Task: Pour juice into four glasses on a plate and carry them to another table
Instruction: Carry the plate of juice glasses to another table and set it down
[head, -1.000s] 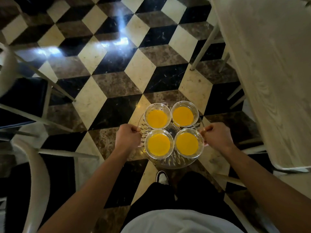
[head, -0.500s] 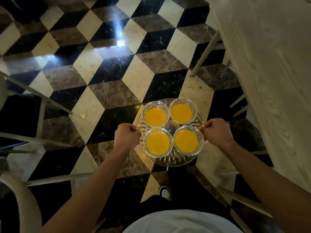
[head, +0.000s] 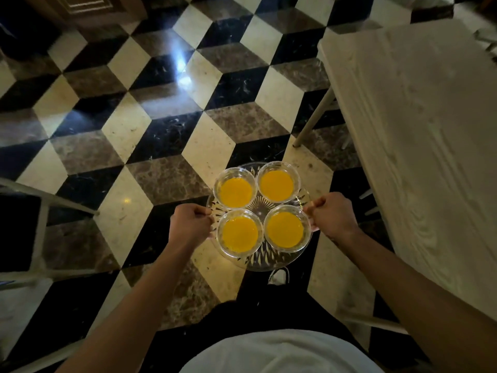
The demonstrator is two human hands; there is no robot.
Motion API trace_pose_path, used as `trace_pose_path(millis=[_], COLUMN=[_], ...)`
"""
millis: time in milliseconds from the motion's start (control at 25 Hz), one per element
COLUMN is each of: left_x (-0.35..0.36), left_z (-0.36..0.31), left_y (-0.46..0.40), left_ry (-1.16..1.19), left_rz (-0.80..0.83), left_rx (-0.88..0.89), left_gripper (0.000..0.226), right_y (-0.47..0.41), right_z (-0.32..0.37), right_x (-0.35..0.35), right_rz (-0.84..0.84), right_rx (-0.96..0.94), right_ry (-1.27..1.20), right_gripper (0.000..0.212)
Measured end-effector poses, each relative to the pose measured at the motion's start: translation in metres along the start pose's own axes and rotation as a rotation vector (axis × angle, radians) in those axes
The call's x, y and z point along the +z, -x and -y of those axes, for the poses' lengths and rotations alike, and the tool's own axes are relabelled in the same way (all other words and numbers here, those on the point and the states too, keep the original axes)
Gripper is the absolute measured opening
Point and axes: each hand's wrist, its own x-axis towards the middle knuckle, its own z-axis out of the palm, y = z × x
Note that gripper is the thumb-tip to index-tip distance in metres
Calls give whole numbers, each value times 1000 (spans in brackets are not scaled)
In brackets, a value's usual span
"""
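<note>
While all four glasses (head: 257,212) hold orange juice, pouring reads as done; carry under way, set-down left. Cut-glass plate (head: 265,261), round, clear, starburst-patterned, hangs over the floor (head: 139,125), left of the pale wood-grain table (head: 419,146). Left hand (head: 190,224) grips the plate's left rim, right hand (head: 332,217) its right rim, fingers curled. Glasses clear, round, packed two by two. Floor is glossy marble in a cube pattern.
</note>
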Motion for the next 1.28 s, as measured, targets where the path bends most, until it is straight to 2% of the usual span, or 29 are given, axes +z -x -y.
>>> trace_pose_path(millis=[200,440,600,840,1080,1280], left_x=[9,31,50,85,134,176], left_z=[-48,-105,-148,-224,-288,-326], left_y=[-40,-98,-138,-181,-201,-203], left_ry=[10,-38,-140,-262,-435,-516], left_rz=[47,126,198,265,434,588], left_rx=[16,44,127,259,474,556], left_gripper=[14,20,31,24,10,12], right_y=[-40,-84,-107,-126,-136,-134], right_z=[24,38,46,49,38,23], right_x=[-19,-37,-49,-67,-90,-109], right_rz=[-25,-72,-149,-281,-435,-544], right_rx=[-3,66,134,219,358,468], right_ry=[40,-39,-118,-239,-328,-422], right_gripper=[14,13,13,14,17,19])
